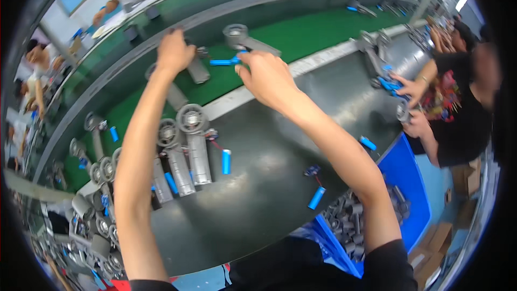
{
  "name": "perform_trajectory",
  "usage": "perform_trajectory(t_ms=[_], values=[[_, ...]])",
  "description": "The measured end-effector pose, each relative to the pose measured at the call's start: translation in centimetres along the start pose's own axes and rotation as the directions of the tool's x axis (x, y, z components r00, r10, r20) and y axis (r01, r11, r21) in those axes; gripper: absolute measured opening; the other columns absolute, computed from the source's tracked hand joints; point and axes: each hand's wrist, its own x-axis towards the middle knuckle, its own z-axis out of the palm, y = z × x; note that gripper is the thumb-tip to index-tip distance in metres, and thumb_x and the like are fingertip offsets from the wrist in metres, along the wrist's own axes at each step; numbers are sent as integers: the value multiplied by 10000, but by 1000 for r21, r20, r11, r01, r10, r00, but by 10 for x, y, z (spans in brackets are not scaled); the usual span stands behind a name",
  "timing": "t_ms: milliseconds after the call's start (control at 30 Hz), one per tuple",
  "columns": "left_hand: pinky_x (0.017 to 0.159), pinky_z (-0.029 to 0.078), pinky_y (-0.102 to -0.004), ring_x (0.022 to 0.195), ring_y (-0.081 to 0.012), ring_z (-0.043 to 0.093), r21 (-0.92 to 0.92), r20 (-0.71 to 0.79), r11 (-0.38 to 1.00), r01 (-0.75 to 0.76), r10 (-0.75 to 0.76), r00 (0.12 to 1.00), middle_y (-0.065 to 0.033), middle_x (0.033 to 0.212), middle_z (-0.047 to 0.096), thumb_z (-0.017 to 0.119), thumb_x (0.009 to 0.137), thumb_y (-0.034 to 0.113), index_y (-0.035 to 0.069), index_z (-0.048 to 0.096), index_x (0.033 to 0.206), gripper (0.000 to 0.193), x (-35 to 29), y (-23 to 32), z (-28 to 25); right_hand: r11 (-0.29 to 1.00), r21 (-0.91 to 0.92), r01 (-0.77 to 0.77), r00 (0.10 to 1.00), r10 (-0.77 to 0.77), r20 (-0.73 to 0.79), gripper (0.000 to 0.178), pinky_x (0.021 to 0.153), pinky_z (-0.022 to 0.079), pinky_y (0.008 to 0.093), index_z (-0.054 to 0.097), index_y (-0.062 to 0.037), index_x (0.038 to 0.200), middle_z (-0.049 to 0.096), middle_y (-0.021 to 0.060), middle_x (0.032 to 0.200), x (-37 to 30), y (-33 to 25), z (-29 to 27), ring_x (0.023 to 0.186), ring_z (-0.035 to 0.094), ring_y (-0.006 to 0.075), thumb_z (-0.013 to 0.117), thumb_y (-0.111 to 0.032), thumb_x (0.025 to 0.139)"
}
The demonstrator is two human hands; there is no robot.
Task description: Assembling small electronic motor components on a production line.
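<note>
Both my arms stretch over the green conveyor belt. My left hand is closed around the upper end of a grey handheld-fan housing; its fingers hide the fan's head. My right hand is closed, thumb and fingers pinched at the end of a blue cylindrical battery. Just beyond it, a grey fan housing with a round head lies on the belt. Left of centre on the dark worktable, several fan housings lie side by side, a blue battery wired beside them.
A battery with a small circuit board and another battery lie on the table. A blue bin of grey parts stands by my right arm. More housings pile up at left. A co-worker works at right.
</note>
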Motion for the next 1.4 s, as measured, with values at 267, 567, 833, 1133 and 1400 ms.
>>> perform_trajectory(t_ms=[267, 567, 833, 1133, 1400], values=[[912, 509, -380, 1040, -283, 655, -600, 387, 748, -283, 581, 715, -171, 1161, 682, 701, 888, 228, -14, 668, 1173, 376, -115, 162, -55, 875, 221, -431, 884, 458, -91, 222, 593, 459, 251, 748, 18, 1023, 708, 50, 757, -224, 42, -129, 657, 602, 72, 665, -175, 950], [887, 496, -474, 1033, -391, 621, -208, 543, 919, -336, 394, 742, -241, 1068, 670, 722, 860, 317, -30, 712, 1003, 376, -163, 187, -38, 921, 69, -384, 905, 390, -167, 199, 765, 515, 299, 739, -9, 1057, 712, 106, 1004, -285, 64, -151, 894, 657, 185, 688, -125, 903], [1156, 224, -579, 1470, -464, 228, -362, 247, 928, -89, 188, 951, -312, 1593, 184, 484, 896, 736, 201, 216, 1594, 919, -132, 185, 60, 952, -67, -297, 940, 280, -195, 782, 1176, 292, 451, 491, -121, 1467, 373, 210, 1557, -189, 174, -104, 1452, 333, 374, 743, -493, 826], [1175, 241, -545, 1423, -446, 325, -485, 151, 800, -354, 475, 867, -310, 1517, 343, 649, 920, 404, 9, 407, 1466, 716, -215, 213, 61, 976, 84, -199, 969, 209, -133, 418, 1117, 371, 440, 703, -77, 1212, 606, 158, 1359, -200, 155, -72, 1310, 508, 348, 686, -360, 905], [1042, 404, -456, 1268, -391, 496, -546, 140, 763, -347, 492, 859, -241, 1386, 497, 734, 883, 255, -3, 511, 1373, 597, -250, 195, 7, 836, 62, -545, 778, 533, -333, 581, 910, 520, 408, 775, -81, 1046, 744, 169, 1004, -95, 242, -143, 982, 709, 319, 662, -609, 831]])
